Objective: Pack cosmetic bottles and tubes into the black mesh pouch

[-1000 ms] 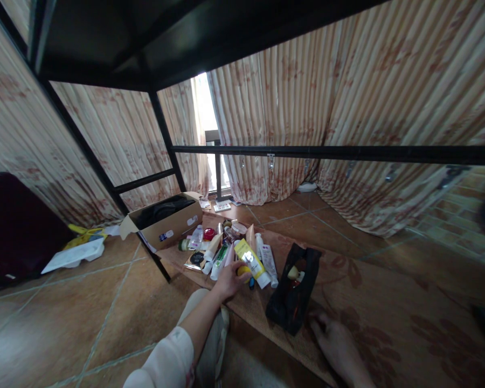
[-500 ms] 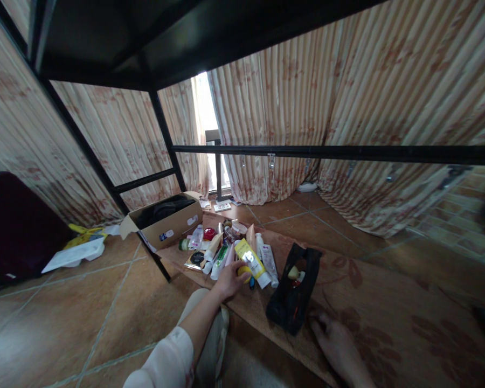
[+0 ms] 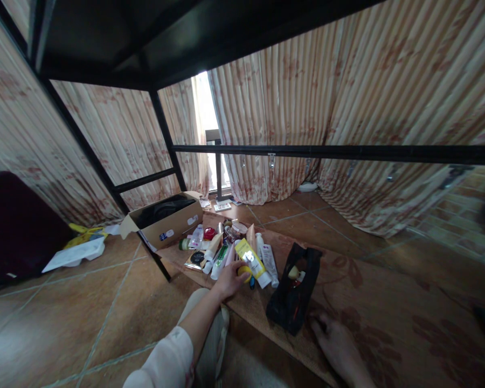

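Note:
My left hand [image 3: 229,281] is closed on a small round yellow container [image 3: 244,274] at the near edge of a pile of toiletries. Just beyond it lies a yellow tube with a white cap [image 3: 251,262], and beside that a white tube [image 3: 269,264]. A dark blue-green item [image 3: 252,282] shows below the yellow container. To the right, a black mesh pouch [image 3: 285,307] stands with its top open and a few small items inside. My right hand [image 3: 334,340] rests on the mat by the pouch's near right corner, fingers loosely curled and apart, holding nothing visible.
A brown patterned mat [image 3: 364,302] lies under everything. An open cardboard box [image 3: 173,226] with black contents stands at the back left. Black metal frame bars [image 3: 327,153] cross ahead and overhead. A dark suitcase [image 3: 20,231] and white tray [image 3: 75,255] are on the left floor.
The yellow container in my left hand has turned slightly and shows more of its round face. Otherwise the hands and things stay put.

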Action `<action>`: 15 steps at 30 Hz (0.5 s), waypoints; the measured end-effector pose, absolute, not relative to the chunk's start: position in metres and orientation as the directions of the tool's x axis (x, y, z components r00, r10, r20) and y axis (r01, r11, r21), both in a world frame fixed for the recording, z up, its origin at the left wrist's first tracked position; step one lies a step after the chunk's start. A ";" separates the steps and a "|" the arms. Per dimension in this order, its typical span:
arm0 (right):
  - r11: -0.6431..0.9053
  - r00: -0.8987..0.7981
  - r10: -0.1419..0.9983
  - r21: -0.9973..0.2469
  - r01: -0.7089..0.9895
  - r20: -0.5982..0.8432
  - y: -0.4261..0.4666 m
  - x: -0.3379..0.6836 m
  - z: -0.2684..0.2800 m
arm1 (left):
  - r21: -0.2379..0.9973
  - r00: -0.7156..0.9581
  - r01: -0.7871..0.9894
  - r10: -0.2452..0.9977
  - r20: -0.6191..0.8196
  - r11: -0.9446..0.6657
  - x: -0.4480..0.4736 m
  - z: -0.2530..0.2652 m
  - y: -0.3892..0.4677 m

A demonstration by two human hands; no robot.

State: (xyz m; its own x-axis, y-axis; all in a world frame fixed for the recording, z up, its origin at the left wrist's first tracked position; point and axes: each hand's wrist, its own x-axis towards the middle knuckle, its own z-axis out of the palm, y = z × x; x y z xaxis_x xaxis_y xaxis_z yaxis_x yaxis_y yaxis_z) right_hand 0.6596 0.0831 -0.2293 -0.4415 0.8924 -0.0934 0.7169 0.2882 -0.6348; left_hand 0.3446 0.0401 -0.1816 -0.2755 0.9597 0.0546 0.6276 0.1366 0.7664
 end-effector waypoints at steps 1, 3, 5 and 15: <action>0.286 -0.439 0.893 -0.631 0.721 -0.096 0.083 0.660 -0.229 | 0.766 -0.275 0.628 0.960 0.055 0.136 0.344 -0.182 0.040; 0.284 -0.434 0.896 -0.625 0.727 -0.098 0.083 0.659 -0.229 | 0.767 -0.274 0.628 0.960 0.055 0.135 0.344 -0.183 0.041; 0.283 -0.433 0.896 -0.622 0.730 -0.101 0.082 0.659 -0.228 | 0.767 -0.274 0.627 0.960 0.055 0.135 0.343 -0.183 0.041; 0.289 -0.444 0.892 -0.643 0.710 -0.089 0.082 0.659 -0.226 | 0.769 -0.270 0.625 0.961 0.055 0.131 0.343 -0.184 0.041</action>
State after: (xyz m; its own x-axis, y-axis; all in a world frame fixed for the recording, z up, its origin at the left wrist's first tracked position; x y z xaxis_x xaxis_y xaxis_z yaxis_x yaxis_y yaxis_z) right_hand 0.6586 0.0821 -0.2260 -0.4441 0.8915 -0.0892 0.7096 0.2891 -0.6425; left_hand 0.3431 0.0413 -0.1836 -0.2701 0.9612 0.0554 0.6253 0.1314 0.7692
